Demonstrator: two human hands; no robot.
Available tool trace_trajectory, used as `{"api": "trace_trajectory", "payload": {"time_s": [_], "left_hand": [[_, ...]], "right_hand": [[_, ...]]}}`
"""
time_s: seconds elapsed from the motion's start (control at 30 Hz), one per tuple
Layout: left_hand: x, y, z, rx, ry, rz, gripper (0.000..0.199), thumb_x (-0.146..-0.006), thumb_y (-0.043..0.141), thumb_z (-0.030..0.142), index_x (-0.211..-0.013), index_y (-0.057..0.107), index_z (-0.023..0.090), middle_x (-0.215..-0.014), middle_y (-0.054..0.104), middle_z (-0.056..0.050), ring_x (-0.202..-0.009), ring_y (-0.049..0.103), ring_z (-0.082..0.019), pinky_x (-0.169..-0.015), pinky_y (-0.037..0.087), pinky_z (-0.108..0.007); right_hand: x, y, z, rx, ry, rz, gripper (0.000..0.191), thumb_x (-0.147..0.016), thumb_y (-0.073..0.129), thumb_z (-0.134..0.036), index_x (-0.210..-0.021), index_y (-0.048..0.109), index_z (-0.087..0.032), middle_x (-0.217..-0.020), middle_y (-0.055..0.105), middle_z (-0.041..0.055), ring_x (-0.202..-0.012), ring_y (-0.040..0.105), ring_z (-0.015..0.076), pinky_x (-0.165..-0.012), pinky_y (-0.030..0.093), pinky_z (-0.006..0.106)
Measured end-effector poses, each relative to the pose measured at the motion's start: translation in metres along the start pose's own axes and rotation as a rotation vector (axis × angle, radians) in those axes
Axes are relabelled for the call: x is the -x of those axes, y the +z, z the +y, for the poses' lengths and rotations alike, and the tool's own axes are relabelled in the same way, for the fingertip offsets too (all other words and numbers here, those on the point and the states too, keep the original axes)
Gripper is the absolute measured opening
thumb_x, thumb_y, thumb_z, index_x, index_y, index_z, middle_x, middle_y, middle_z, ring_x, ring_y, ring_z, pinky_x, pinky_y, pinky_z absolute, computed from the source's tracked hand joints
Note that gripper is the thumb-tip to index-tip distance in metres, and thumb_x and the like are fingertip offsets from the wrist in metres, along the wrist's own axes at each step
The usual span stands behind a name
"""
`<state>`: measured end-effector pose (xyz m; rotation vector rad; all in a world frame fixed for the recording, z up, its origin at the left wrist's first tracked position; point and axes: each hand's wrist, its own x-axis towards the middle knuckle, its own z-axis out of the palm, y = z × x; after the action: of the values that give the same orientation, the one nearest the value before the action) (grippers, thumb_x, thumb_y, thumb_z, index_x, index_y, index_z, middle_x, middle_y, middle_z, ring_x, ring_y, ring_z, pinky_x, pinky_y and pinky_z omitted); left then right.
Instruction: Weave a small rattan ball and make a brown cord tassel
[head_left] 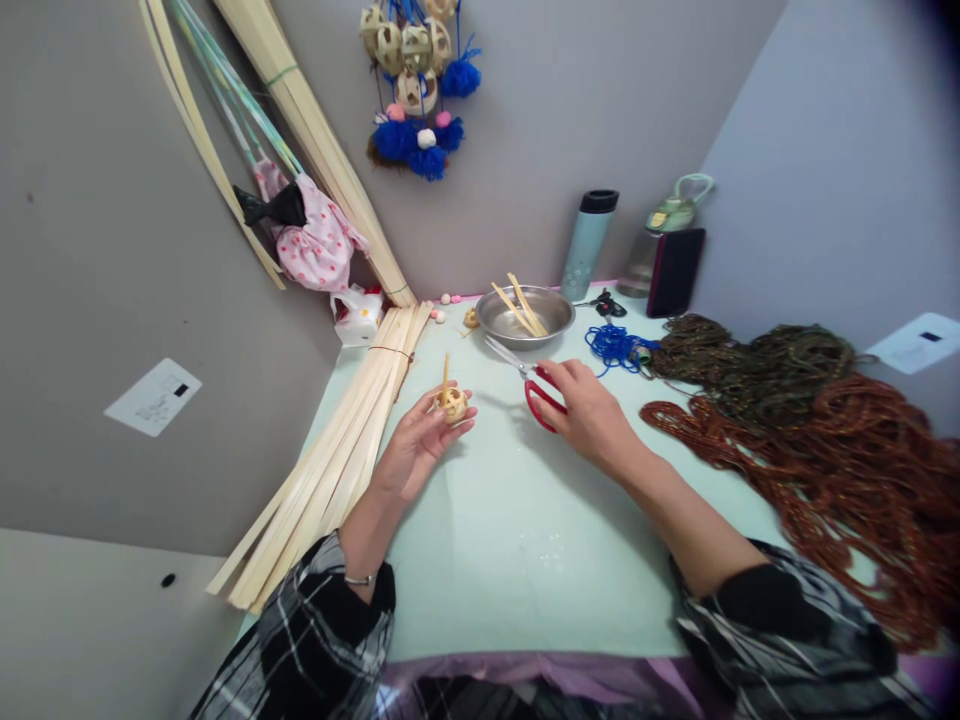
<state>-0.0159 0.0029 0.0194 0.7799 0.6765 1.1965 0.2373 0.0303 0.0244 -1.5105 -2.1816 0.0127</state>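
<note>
Woven ball (452,406), one strip sticking up from it, sits nearer than the metal bowl (526,318) and left of it, pinched in the left hand's (424,440) fingertips. Right of the ball, the right hand (589,412) grips red-handled scissors (544,396), blades slightly apart.

Strips (535,322) in bowl (487,322), bottle (587,248) behind R

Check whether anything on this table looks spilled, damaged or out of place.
Nothing clearly damaged. Pale specks on the mint-green tablecloth might be water drops or print; I can't tell. The rust-brown cord heaped at right looks tangled, loops sprawling.
</note>
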Motion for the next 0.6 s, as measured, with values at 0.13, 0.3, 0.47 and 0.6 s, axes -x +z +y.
{"api": "trace_trajectory", "payload": {"time_s": [0.13, 0.3, 0.47, 0.6], "left_hand": [[0.001, 0.000, 0.001, 0.012, -0.012, -0.041, 0.036, -0.082, 0.068, 0.015, -0.119, 0.067, 0.016, -0.130, 0.069, -0.013, -0.106, 0.072, -0.023, -0.102, 0.053, -0.037], [0.000, 0.001, 0.002, 0.017, -0.013, -0.030, 0.041, -0.080, 0.067, 0.013, -0.121, 0.068, 0.016, -0.123, 0.071, -0.010, -0.101, 0.073, -0.020, -0.098, 0.054, -0.034], [-0.004, -0.002, 0.001, 0.087, 0.023, 0.081, 0.038, -0.082, 0.064, 0.015, -0.120, 0.066, 0.016, -0.112, 0.074, -0.009, -0.098, 0.073, -0.019, -0.099, 0.055, -0.034], [-0.007, -0.005, -0.001, 0.099, 0.040, 0.108, 0.033, -0.083, 0.064, 0.017, -0.116, 0.067, 0.017, -0.108, 0.074, -0.006, -0.095, 0.073, -0.017, -0.096, 0.057, -0.032]], "right_hand": [[0.000, 0.009, 0.002, 0.098, -0.031, -0.250, 0.025, -0.094, 0.052, -0.019, -0.118, 0.062, -0.015, -0.105, 0.063, 0.0165, -0.101, 0.059, 0.0320, -0.081, 0.048, 0.039], [0.003, 0.010, 0.000, 0.007, 0.010, -0.211, 0.037, -0.092, 0.054, -0.024, -0.129, 0.056, -0.017, -0.108, 0.059, 0.0121, -0.083, 0.062, 0.0234, -0.073, 0.051, 0.035], [0.006, -0.001, -0.012, -0.333, -0.118, -0.093, 0.049, -0.095, 0.056, -0.030, -0.143, 0.048, -0.027, -0.116, 0.054, 0.0101, -0.087, 0.062, 0.0200, -0.079, 0.055, 0.034], [0.008, -0.004, -0.019, -0.354, -0.198, -0.104, 0.047, -0.095, 0.057, -0.028, -0.142, 0.051, -0.029, -0.114, 0.054, 0.0097, -0.090, 0.062, 0.0211, -0.080, 0.055, 0.034]]}}
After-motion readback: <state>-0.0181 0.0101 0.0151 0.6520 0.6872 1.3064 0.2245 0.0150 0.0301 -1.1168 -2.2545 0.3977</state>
